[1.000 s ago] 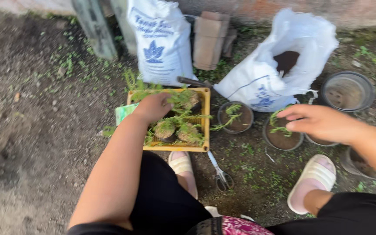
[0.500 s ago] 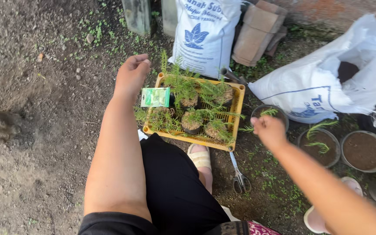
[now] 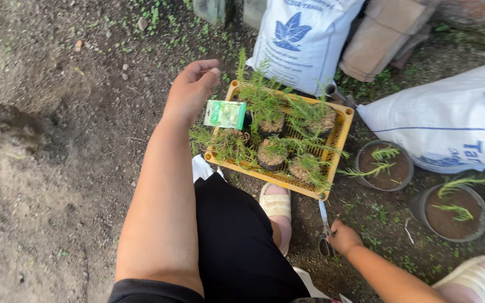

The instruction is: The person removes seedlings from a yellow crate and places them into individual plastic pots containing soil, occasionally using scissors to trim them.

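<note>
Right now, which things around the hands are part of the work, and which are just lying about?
In hand:
left hand at the yellow plastic crate of potted seedlings
small green packet beside it
right hand on the metal scissors

Lying about:
white woven sacks
round black soil pots
stacked brown tiles

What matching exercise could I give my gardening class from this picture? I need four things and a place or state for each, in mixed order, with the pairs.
Things:
1. scissors
2. green packet
3. yellow crate
4. left hand

Places or states:
A. holds small pots of seedlings
B. lying on the ground, under the right hand
C. resting on the crate's left corner
D. raised by the crate, fingers curled, holding nothing

Pairs: 1-B, 2-C, 3-A, 4-D
</note>
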